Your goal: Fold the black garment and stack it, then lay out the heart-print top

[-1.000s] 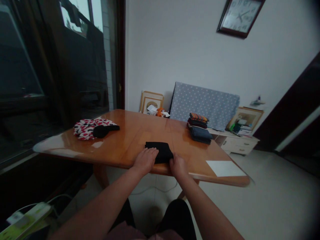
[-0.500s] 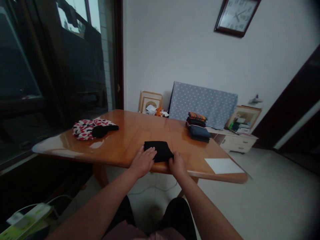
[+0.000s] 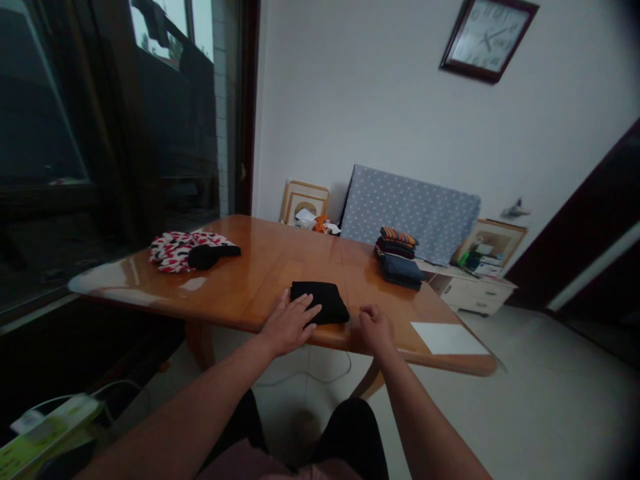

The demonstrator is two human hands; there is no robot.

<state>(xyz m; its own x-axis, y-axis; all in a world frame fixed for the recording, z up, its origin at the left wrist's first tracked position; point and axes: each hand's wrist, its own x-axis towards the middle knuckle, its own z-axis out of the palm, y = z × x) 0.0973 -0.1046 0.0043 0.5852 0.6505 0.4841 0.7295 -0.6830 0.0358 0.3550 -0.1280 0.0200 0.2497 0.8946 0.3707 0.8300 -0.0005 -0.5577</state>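
A black folded garment [image 3: 330, 301] lies near the front edge of the wooden table [image 3: 270, 267]. My left hand [image 3: 291, 324] rests flat over its left side, fingers stretched out and slightly spread. Just right of the cloth, apart from it, my right hand [image 3: 377, 328] hovers by the table edge with its fingers curled in; nothing shows in them. The garment's lower left corner is hidden under my left hand.
A stack of folded clothes [image 3: 400, 267] stands toward the back right. Farther left lies a red, white and black patterned cloth [image 3: 173, 252] with a black piece [image 3: 205, 257]. A white sheet [image 3: 447, 338] lies near the right end.
My right hand has let go of the garment's right corner and moved a little to the right. My left hand stays on the cloth. The view has shifted slightly.
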